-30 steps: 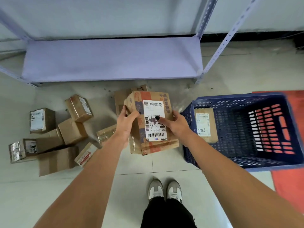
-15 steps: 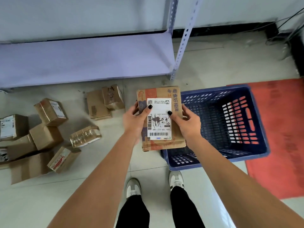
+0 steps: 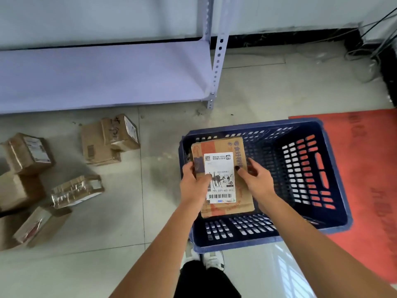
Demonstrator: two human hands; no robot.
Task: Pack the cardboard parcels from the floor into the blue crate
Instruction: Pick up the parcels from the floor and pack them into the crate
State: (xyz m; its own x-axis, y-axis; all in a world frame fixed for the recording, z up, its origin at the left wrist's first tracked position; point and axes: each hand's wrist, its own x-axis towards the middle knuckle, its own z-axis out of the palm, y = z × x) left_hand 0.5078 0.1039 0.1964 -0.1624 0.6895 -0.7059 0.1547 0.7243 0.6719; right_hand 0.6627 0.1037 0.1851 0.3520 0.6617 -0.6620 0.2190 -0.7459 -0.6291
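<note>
A cardboard parcel (image 3: 221, 147) with a white shipping label and orange print is held over the left half of the blue crate (image 3: 330, 224). My left hand (image 3: 193, 186) grips its left edge, thumb on the label. My right hand (image 3: 256, 179) holds its right side, thumb on the top face. Whether the parcel rests on anything in the crate is hidden beneath it. Several more cardboard parcels lie on the tiled floor to the left, among them a stacked pair (image 3: 109, 138), a tape-wrapped one (image 3: 75, 191) and one with a label (image 3: 29, 152).
A pale purple metal shelf (image 3: 103, 74) with a perforated post (image 3: 218, 54) stands behind the parcels. A red mat (image 3: 369, 168) lies under the crate's right side. Cables (image 3: 378, 46) run along the far right wall. My shoes (image 3: 202, 259) stand just before the crate.
Both hands have carried the labelled parcel rightward from above the floor to over the blue crate's left half and lowered it. The view has swung to the right.
</note>
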